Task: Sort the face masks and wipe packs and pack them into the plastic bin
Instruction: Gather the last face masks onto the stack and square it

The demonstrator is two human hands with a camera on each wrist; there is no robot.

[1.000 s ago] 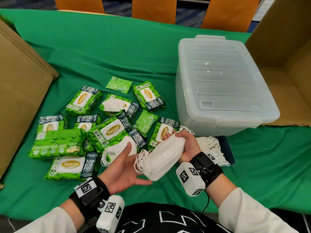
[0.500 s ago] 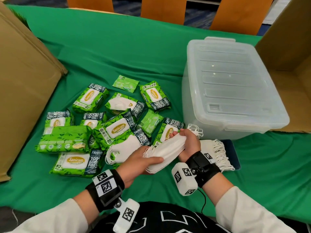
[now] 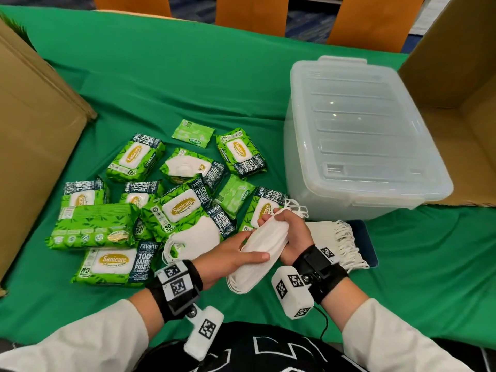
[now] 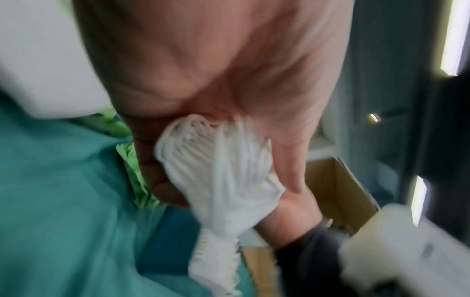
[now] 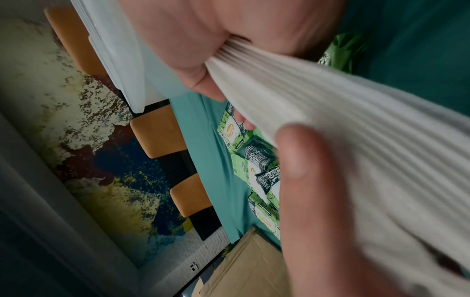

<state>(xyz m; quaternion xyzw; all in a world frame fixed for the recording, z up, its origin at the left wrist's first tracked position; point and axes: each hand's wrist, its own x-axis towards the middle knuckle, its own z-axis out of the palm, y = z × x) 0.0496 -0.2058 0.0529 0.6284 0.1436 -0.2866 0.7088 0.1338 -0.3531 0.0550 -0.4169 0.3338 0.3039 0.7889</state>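
Both hands hold one stack of white face masks [image 3: 261,244] just above the table's near edge. My right hand [image 3: 276,222] grips its far end, where the ear loops stick out. My left hand [image 3: 251,253] holds the near part, thumb across the top and fingers underneath. The right wrist view shows the stack's layered edge [image 5: 356,130] pinched in the fingers; the left wrist view shows its ear loops [image 4: 203,148] against the palm. Several green wipe packs [image 3: 178,208] lie scattered to the left. The clear plastic bin [image 3: 357,135], lid on, stands to the right.
A second mask stack [image 3: 331,236] lies on a dark blue flat item [image 3: 369,242] in front of the bin. Loose masks [image 3: 200,237] rest on the wipe packs. Cardboard boxes flank the table at left [image 3: 35,146] and right [image 3: 456,65]. Orange chairs [image 3: 249,12] stand behind.
My left hand, open under the stack a second ago, has closed on its near end. The stack has come lower and closer to me; my right hand keeps its grip.
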